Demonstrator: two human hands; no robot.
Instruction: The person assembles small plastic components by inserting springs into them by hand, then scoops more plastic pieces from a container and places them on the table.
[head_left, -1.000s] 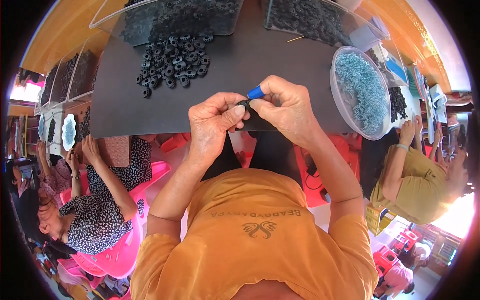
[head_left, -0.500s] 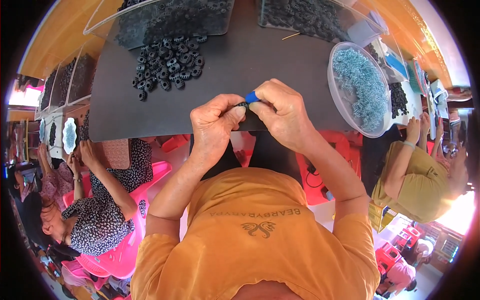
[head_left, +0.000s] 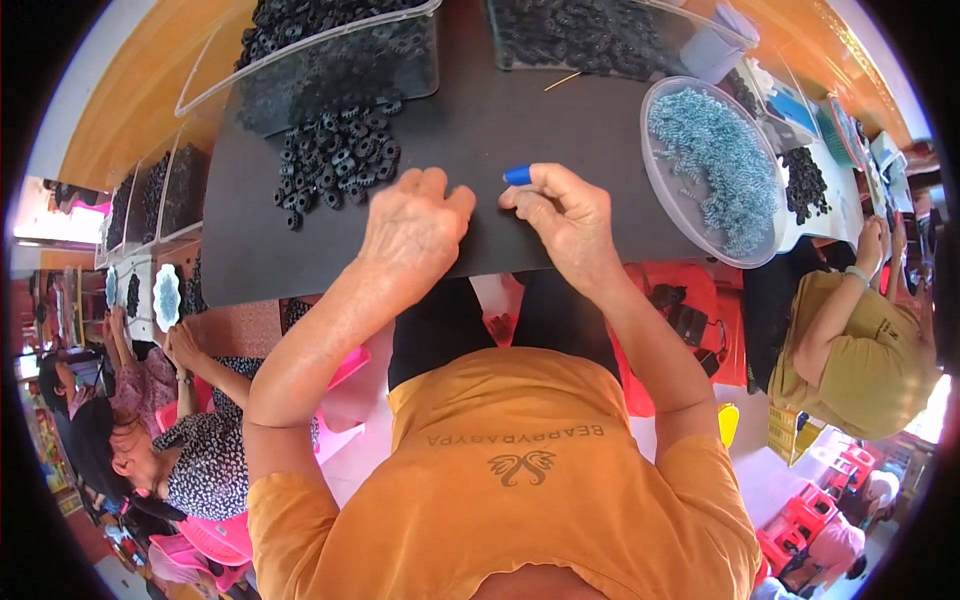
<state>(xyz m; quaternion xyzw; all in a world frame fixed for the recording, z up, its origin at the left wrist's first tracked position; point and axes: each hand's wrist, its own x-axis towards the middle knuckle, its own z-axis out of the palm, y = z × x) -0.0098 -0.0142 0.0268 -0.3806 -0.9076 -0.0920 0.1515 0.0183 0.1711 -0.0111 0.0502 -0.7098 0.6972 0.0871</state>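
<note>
My left hand [head_left: 418, 228] is over the dark table, just right of a loose pile of small black plastic parts [head_left: 335, 165]. Its back faces up and the fingers curl under, so whatever they hold is hidden. My right hand [head_left: 568, 218] is a short way to the right, thumb and fingers pinched together. A blue finger cover [head_left: 517, 175] sits on its index fingertip. Anything in that pinch is too small to make out. Beyond my right hand, a round clear tub [head_left: 668, 215] holds many small pale-blue coils [head_left: 725, 165].
Clear bins of black parts [head_left: 350, 75] [head_left: 575, 35] stand along the far side of the dark table [head_left: 460, 130]. A thin yellowish stick [head_left: 563, 82] lies near the right bin. People sit at work on the left [head_left: 215, 440] and right [head_left: 850, 350].
My hands have come apart from their meeting point over the table's near edge. The left hand has turned back-up and moved toward the black pile; the right has shifted slightly right. The view has shifted too.
</note>
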